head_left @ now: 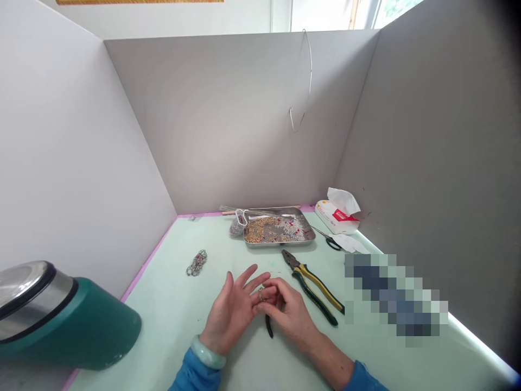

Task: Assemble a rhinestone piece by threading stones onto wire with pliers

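My left hand (234,312) is palm up above the mat, fingers stretched out and apart, with nothing lying in the palm. A small silvery ring (260,295) shows at its outer fingers. My right hand (291,312) has closed its thumb and forefinger around that spot, one fingertip on each side of the ring. Its other fingers are curled and partly hidden. Beneath the hands a dark curved tool handle (269,327) sticks out, the rest of it covered. Pliers (313,285) with yellow and green grips lie just right of my right hand.
A metal tray (280,244) of beads stands at the back, beside a bag of beads (236,227). A beaded chain (197,263) lies left. Scissors (332,243) and a tissue pack (336,216) are back right. A green flask (93,320) leans in at left; grey panels (236,125) enclose the table.
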A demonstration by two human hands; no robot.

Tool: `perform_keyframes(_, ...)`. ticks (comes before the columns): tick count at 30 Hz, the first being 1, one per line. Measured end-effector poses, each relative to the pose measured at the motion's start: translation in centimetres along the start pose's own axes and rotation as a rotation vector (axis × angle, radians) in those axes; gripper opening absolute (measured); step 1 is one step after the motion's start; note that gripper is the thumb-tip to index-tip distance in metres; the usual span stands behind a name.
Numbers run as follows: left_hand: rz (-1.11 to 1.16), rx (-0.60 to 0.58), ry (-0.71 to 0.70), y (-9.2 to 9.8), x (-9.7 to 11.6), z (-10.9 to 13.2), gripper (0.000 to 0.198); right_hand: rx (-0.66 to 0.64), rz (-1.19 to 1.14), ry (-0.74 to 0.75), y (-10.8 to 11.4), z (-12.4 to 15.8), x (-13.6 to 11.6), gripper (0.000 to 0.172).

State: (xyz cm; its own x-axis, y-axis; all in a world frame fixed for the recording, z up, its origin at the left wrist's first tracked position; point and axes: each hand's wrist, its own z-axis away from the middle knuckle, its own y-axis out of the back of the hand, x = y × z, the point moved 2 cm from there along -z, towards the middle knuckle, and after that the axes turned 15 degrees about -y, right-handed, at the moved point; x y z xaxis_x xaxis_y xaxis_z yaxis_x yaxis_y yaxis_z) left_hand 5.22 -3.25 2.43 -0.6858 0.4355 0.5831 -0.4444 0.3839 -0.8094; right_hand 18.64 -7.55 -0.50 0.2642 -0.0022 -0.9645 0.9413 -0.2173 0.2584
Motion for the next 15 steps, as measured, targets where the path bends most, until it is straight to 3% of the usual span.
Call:
perform_keyframes(3, 0.037, 0.027, 0.013, 0.10, 0.43, -0.12, 0.063, -0.083, -0.095, -0.023, 0.22, -0.12, -0.15, 0.032)
perform_keyframes(10, 0.084, -0.010, -0.008, -0.59, 0.43, 0.17, 0.068, -0.186, -0.350, -0.145, -0.10, -0.38, 0.40, 0.009)
perform_keyframes(15, 0.032, -0.095, -0.019, -0.85, 0.04, 0.36, 0.067, -0.105, -0.310, -0.158, -0.55, -0.25, 0.51, 0.011)
